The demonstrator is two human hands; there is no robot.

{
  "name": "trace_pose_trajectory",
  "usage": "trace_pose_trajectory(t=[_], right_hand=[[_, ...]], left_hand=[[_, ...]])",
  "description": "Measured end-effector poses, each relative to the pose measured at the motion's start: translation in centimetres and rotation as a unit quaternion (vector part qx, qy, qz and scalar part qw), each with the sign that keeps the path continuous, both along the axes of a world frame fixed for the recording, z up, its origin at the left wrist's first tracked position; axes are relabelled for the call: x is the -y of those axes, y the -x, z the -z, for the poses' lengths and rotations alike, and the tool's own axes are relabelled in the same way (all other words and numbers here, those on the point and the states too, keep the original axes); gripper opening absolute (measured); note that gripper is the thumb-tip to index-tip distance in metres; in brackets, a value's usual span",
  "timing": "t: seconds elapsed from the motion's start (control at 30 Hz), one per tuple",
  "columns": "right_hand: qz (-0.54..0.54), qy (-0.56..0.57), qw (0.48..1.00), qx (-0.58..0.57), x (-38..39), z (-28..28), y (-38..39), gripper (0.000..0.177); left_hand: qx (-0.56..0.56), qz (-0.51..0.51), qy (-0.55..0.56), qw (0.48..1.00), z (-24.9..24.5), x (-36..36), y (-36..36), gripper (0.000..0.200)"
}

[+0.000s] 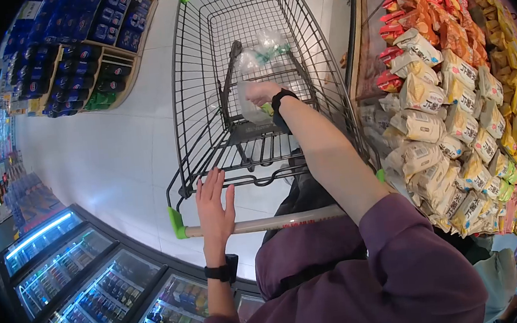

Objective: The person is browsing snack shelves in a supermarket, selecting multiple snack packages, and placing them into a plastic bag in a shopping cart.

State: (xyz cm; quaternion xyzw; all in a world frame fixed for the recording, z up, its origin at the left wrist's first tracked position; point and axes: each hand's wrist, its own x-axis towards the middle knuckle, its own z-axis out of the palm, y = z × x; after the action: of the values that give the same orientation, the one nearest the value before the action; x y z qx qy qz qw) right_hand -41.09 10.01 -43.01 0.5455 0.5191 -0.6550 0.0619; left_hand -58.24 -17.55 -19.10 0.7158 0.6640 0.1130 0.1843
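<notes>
My right hand (262, 91) reaches down into a wire shopping cart (179, 100), its fingers closed on a translucent plastic bag (252, 108). A bit of green shows beside the wrist; what the bag contains is hard to make out. Just beyond that hand, more clear plastic bags (260, 54) with some green in them lie in the basket. My left hand (215, 206) is stretched flat over the left part of the cart's handle bar (258, 225), fingers extended toward the basket's near rim, holding nothing.
Piled snack packets (423, 130) line a display close along the cart's right side. Shelves of blue-wrapped drinks (73, 76) stand at the upper left. Glass-door coolers (104, 301) run along the lower left. Pale tiled floor (102, 158) lies left of the cart.
</notes>
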Motion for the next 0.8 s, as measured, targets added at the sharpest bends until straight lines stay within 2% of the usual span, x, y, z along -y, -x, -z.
trace_pose_trajectory(t=[0.07,0.1,0.17,0.23,0.3,0.4,0.43,0.5,0.57,0.67,0.73,0.8], right_hand=[[-0.066,-0.073,0.983,0.153,1.5,-5.1,-0.8,0.027],[-0.054,-0.079,0.984,0.149,1.3,-3.4,-0.4,0.028],[-0.032,-0.102,0.982,0.158,-1.4,4.5,-1.2,0.032],[-0.016,-0.095,0.985,0.143,2.8,11.9,2.2,0.036],[0.001,-0.112,0.984,0.140,3.2,16.8,3.1,0.040],[-0.106,-0.086,0.979,0.151,2.1,15.1,1.1,0.039],[-0.028,-0.099,0.981,0.167,2.8,14.1,1.0,0.039],[0.000,-0.167,0.961,0.220,2.4,16.2,0.6,0.036],[-0.004,-0.225,0.939,0.261,3.3,17.0,0.5,0.034],[-0.004,-0.277,0.912,0.303,3.7,14.2,0.1,0.035],[-0.025,-0.343,0.886,0.310,4.4,15.9,-0.1,0.039],[-0.049,-0.342,0.887,0.308,4.5,16.6,-0.5,0.043]], left_hand=[[0.026,-0.040,-0.017,0.999,0.3,0.4,0.1,0.031],[0.027,-0.066,-0.013,0.997,0.1,0.7,0.4,0.029],[0.043,-0.105,-0.041,0.993,1.4,-0.5,-0.9,0.027],[0.027,-0.108,-0.006,0.994,-0.8,0.5,0.2,0.031],[0.018,-0.113,0.011,0.993,-0.7,-0.1,0.1,0.034],[-0.017,-0.095,0.032,0.995,-0.9,-0.4,0.2,0.034],[-0.013,-0.100,0.038,0.994,-0.9,-0.4,0.2,0.035],[-0.008,-0.098,0.043,0.994,-0.7,-0.7,0.3,0.035],[-0.005,-0.100,0.041,0.994,-0.7,-0.8,0.3,0.037],[-0.007,-0.091,0.036,0.995,-0.3,-0.6,0.8,0.038],[-0.006,-0.095,0.040,0.995,-0.4,-0.5,0.9,0.038],[-0.004,-0.096,0.042,0.995,-0.3,-0.6,1.0,0.039]])
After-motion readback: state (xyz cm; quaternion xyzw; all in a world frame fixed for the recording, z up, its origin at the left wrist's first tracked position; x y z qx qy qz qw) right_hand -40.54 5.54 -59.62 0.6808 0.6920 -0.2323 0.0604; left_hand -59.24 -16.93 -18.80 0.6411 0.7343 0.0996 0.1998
